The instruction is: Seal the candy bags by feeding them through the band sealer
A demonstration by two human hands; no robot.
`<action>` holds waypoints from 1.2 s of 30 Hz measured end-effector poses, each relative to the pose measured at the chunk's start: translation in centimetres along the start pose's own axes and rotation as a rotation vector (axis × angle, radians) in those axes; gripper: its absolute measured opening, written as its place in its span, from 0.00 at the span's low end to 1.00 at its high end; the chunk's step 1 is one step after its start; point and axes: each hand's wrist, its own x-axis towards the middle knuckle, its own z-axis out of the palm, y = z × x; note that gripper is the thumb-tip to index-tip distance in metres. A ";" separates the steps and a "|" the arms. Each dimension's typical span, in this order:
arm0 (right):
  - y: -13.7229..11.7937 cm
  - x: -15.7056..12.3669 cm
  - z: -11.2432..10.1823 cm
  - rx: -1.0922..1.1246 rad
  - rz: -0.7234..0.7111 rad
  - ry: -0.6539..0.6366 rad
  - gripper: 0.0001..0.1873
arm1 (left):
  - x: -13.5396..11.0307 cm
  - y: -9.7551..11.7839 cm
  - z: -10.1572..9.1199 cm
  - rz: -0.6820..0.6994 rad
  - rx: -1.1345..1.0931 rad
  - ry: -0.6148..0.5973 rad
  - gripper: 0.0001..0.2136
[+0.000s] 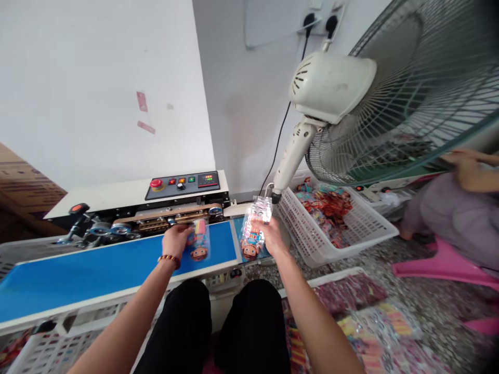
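From where I'm standing, a sealing machine (97, 191) is running along the wall (97, 78), with its belt (117, 267) lying on the near side. Cardboard boxes (23, 189) are standing far left. The left hand (175, 242) is holding a packet (200, 241) over the belt's right part; the right hand (273, 236) is holding another packet (250, 240) just right of it. Farther right, a fan (331, 88) is standing beside a crate (298, 236) containing wrapped packs (329, 208). More bundles (374, 332) are lying near right. A co-worker (448, 208) is occupying the right edge, by a stool (448, 265).

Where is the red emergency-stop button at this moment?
In the head view, the red emergency-stop button sits left of centre, at the left end of the black control panel, above and slightly left of the left hand.
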 end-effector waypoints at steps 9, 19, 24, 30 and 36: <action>0.5 0.4 0.7 -0.120 0.001 -0.051 0.28 | -5.4 5.0 6.6 0.331 -0.199 -0.372 0.18; 0.4 0.4 -0.6 -0.098 -0.005 -0.071 0.27 | -4.0 5.8 10.4 0.205 -0.420 -0.474 0.20; 0.4 0.2 -0.4 -0.048 0.039 -0.034 0.28 | -4.5 6.2 10.0 0.219 -0.331 -0.484 0.14; 0.7 0.6 -0.6 -0.030 0.022 -0.006 0.26 | -4.7 6.8 9.9 0.103 -0.293 -0.419 0.08; 0.7 0.7 -0.7 -0.052 0.012 0.053 0.23 | -3.6 6.9 9.0 -0.010 -0.225 -0.370 0.07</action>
